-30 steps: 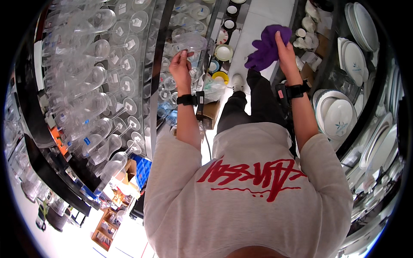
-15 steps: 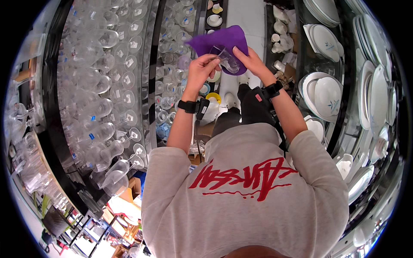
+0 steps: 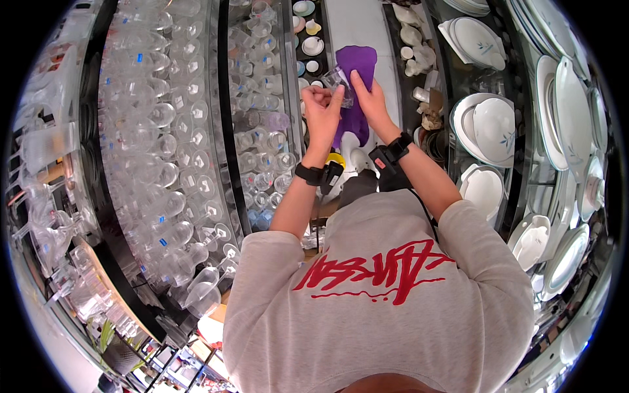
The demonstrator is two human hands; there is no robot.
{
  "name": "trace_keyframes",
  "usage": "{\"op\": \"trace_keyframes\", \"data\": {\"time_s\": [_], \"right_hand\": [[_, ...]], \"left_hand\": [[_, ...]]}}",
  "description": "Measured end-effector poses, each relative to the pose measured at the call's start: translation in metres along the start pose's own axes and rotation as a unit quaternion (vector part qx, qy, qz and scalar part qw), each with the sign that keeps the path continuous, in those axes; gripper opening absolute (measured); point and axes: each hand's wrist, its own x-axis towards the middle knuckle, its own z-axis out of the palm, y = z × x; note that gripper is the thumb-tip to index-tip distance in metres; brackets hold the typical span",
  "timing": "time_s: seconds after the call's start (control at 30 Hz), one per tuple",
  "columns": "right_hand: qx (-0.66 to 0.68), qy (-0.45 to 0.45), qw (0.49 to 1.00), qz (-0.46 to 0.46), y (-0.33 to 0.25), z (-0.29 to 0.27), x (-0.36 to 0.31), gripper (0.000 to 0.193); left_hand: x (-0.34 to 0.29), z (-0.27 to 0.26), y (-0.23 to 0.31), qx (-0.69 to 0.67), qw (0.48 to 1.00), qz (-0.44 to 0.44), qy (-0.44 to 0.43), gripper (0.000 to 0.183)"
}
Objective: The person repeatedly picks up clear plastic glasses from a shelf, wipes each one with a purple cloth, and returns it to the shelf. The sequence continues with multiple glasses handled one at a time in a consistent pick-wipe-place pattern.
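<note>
Between my two hands is a clear drinking glass (image 3: 331, 76), tilted, over the aisle. My left hand (image 3: 322, 116) grips it with the thumb on its side, fingers curled on the far side and partly hidden. A purple cloth (image 3: 357, 59) hangs from my right hand (image 3: 373, 108), thumb along the top and the other fingers mostly out of sight. The cloth lies against the right side of the glass, and its lower end drops between my wrists.
Left of me, shelves carry rows of stemmed glasses (image 3: 167, 173), with smaller glasses (image 3: 265, 160) nearer the aisle. Stacked white plates (image 3: 495, 128) and dishes fill the right shelves. Cups on saucers (image 3: 312, 46) sit low beside the aisle floor (image 3: 347, 26).
The glass has moved out to the cloth's left edge and tilted differently. The cloth, spread wide before, now hangs narrow and long. Both hands have turned, and the view has shifted slightly.
</note>
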Motion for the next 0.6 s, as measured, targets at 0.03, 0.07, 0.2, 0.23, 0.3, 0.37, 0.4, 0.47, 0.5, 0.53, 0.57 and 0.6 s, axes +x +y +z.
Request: {"op": "trace_keyframes", "data": {"time_s": [0.03, 0.07, 0.2, 0.23, 0.3, 0.37, 0.4, 0.47, 0.5, 0.53, 0.57, 0.6], "right_hand": [[-0.003, 0.01, 1.0, -0.008, 0.0, 0.0, 0.002, 0.043], [-0.007, 0.019, 1.0, -0.016, 0.0, 0.0, 0.004, 0.044], [0.002, 0.029, 1.0, -0.012, 0.001, -0.005, 0.019, 0.043], [0.005, 0.026, 1.0, -0.014, 0.002, -0.006, 0.023, 0.042], [-0.022, 0.009, 0.999, -0.04, 0.001, -0.007, 0.033, 0.044], [-0.042, -0.01, 0.998, -0.04, -0.001, -0.01, 0.039, 0.047], [-0.046, -0.024, 0.998, -0.026, -0.008, -0.01, 0.042, 0.048], [-0.018, -0.035, 0.999, -0.016, -0.023, -0.013, 0.048, 0.052], [0.013, -0.034, 0.999, -0.02, -0.03, -0.019, 0.052, 0.054], [0.043, -0.035, 0.998, -0.023, -0.037, -0.025, 0.056, 0.057], [0.085, -0.061, 0.994, -0.011, -0.045, -0.032, 0.06, 0.061], [0.086, -0.068, 0.994, -0.016, -0.049, -0.037, 0.062, 0.061]], "left_hand": [[0.003, 0.004, 0.006, -0.075, 0.996, -0.038, -0.025, 0.025], [0.008, 0.007, 0.009, -0.111, 0.991, -0.062, -0.033, 0.024], [0.025, 0.013, 0.021, -0.212, 0.964, -0.146, -0.059, 0.022], [0.029, 0.012, 0.022, -0.226, 0.959, -0.16, -0.064, 0.022], [0.037, 0.01, 0.021, -0.247, 0.947, -0.192, -0.066, 0.021], [0.045, 0.009, 0.011, -0.269, 0.94, -0.2, -0.067, 0.022], [0.049, 0.007, 0.006, -0.279, 0.936, -0.203, -0.066, 0.022], [0.059, 0.0, -0.001, -0.319, 0.919, -0.22, -0.067, 0.022], [0.063, -0.002, -0.002, -0.339, 0.91, -0.228, -0.067, 0.023], [0.064, -0.002, 0.001, -0.345, 0.909, -0.23, -0.041, 0.022], [0.066, -0.003, 0.005, -0.35, 0.908, -0.231, -0.015, 0.022], [0.067, -0.002, 0.009, -0.356, 0.905, -0.232, 0.011, 0.021]]}}
